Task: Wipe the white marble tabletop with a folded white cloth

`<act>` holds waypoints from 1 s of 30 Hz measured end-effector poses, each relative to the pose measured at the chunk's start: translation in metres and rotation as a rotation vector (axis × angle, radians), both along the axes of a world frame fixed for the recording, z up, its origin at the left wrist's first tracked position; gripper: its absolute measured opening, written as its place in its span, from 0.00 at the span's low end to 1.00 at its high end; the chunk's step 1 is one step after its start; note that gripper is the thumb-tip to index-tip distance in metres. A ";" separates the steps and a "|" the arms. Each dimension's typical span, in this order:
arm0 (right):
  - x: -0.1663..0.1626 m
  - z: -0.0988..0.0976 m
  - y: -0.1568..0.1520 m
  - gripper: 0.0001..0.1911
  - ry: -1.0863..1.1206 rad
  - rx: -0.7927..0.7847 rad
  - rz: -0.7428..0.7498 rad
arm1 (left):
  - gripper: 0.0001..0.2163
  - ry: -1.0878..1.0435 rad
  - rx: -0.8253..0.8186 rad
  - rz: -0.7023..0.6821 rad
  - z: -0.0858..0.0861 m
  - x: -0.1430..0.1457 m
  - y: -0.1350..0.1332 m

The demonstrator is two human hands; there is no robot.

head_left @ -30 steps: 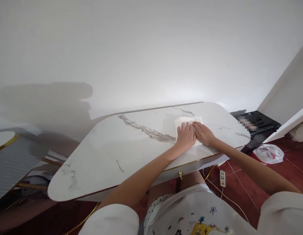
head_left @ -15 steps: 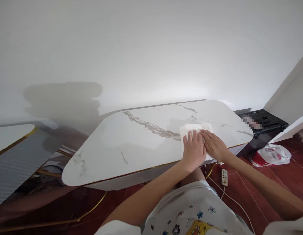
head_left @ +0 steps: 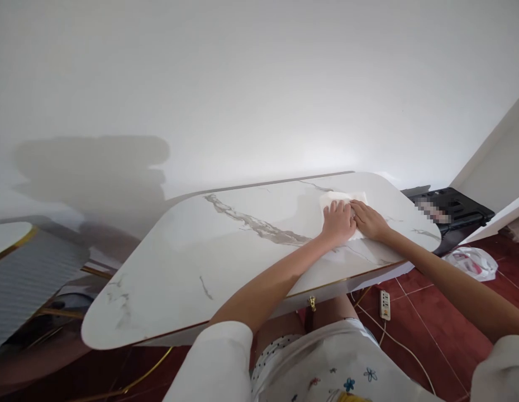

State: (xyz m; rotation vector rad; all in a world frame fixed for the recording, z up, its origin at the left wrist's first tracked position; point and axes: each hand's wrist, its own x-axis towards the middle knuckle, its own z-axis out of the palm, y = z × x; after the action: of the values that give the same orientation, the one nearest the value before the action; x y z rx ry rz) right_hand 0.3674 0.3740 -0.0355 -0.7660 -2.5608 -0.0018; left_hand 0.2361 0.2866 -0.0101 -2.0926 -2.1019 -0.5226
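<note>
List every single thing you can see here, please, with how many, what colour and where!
cloth: 1, white, on the table under both hands
table: 1, white with grey-brown veins and gold edge, against the wall
wall: 1 behind the table, whitish
knob: 1, gold, on the table's front
ribbed cabinet or table: 1, grey with white top, far left
black box or stool: 1, black, right; blurred patch on top
plastic bag: 1, white with pinkish-red, floor, right
power strip: 1, white, floor
floor: 1, red, below
left hand and right hand: 2, bare, on the cloth
</note>
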 end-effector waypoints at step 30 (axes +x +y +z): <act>-0.115 0.022 0.152 0.24 -0.129 -0.184 0.102 | 0.18 -0.085 0.040 0.225 0.001 -0.090 0.138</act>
State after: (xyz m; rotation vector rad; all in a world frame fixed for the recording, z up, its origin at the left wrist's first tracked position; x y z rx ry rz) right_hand 0.2519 0.5261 -0.0132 -0.7224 -2.7483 0.2269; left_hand 0.1459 0.4243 -0.0091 -1.8121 -2.3141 -0.6263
